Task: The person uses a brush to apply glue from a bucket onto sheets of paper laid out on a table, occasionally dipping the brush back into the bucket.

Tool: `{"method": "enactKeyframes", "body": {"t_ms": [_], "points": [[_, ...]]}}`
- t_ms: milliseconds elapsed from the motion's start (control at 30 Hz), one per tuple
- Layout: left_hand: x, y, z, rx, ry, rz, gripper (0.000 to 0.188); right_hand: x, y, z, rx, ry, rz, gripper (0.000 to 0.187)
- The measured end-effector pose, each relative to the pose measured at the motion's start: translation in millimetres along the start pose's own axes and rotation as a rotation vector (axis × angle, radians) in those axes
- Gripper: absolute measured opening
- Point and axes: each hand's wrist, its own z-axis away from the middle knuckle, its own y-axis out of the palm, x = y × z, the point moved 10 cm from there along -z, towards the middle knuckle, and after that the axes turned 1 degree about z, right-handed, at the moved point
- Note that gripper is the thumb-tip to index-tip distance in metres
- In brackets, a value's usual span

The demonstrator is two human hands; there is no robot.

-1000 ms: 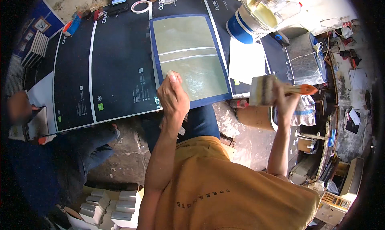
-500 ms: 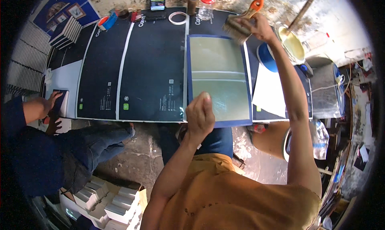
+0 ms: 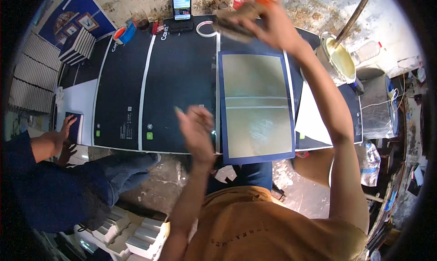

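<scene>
My right hand (image 3: 275, 29) is raised over the table's far edge, its fingers wrapped round a wide paintbrush (image 3: 236, 22) with an orange handle, blurred by motion. Below it lies a large opened-out book cover (image 3: 257, 74), with a blue border, pale greyish-green boards and strips across the middle. A shiny patch shows on its nearer board, and its near edge juts past the table. To the left of the cover, my left hand (image 3: 198, 129) hovers over the dark tabletop, touching nothing. Its thumb stands apart and its fingers are loosely bent, somewhat smeared.
A bucket (image 3: 325, 65) of pale yellow paste with a stick stands at the right by white paper (image 3: 314, 115). A phone (image 3: 181, 6) and tape roll (image 3: 206, 29) lie at the back. At left, a co-worker's hand (image 3: 66, 129) rests on a blue book near stacked books (image 3: 34, 70).
My left hand has come off the cover and moved left. My right hand has carried the brush left and away from me, off the cover's far right corner. The whole view has shifted slightly.
</scene>
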Motion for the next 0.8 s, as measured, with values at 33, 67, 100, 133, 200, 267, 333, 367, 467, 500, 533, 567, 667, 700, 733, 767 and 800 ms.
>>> {"method": "enactKeyframes", "body": {"t_ms": [33,67,100,133,200,267,333,367,467,500,533,567,667,700,733,767,800], "points": [[-38,5,-27,0.091,0.263,-0.172,0.063,25,-13,25,-0.049,-0.038,-0.059,0.014],[-51,16,-58,0.082,0.177,-0.304,0.063,54,-18,50,0.056,-0.09,-0.105,0.015],[-61,48,-92,0.284,0.354,-0.429,0.062,80,-17,69,0.039,-0.257,-0.271,0.019],[-65,78,-118,0.468,0.527,-0.477,0.069,119,-6,84,0.141,-0.349,-0.314,0.022],[-19,148,-149,0.943,0.409,-0.839,0.086,151,23,101,0.421,-0.333,-0.271,0.026],[38,159,-166,1.03,0.029,-1.249,0.111,143,35,94,0.372,-0.292,-0.171,0.029],[54,176,-156,1.194,-0.153,-1.393,0.115,123,49,91,0.328,-0.227,-0.048,0.032],[56,185,-152,1.203,-0.147,-1.383,0.115,104,51,86,0.208,-0.135,0.065,0.034],[58,188,-156,1.147,-0.15,-1.473,0.118,113,82,102,0.141,-0.032,0.106,0.038],[52,195,-150,1.184,-0.123,-1.489,0.117,133,84,111,0.203,-0.072,0.003,0.036],[53,196,-144,1.221,-0.11,-1.505,0.117,154,84,116,0.268,-0.107,-0.11,0.034],[59,193,-146,1.206,-0.189,-1.495,0.112,165,72,111,0.227,-0.122,-0.189,0.03],[74,184,-156,1.205,-0.302,-1.441,0.106,129,62,89,0.128,-0.118,0.074,0.027],[81,182,-160,1.225,-0.338,-1.458,0.102,115,55,78,0.044,-0.069,0.137,0.027],[81,188,-157,1.234,-0.325,-1.454,0.102,115,57,86,0.043,-0.068,0.151,0.027],[83,193,-153,1.237,-0.307,-1.484,0.103,110,75,107,0.173,0.001,0.086,0.032],[78,193,-153,1.217,-0.287,-1.523,0.106,110,89,120,0.295,0.053,0.012,0.037]]}}
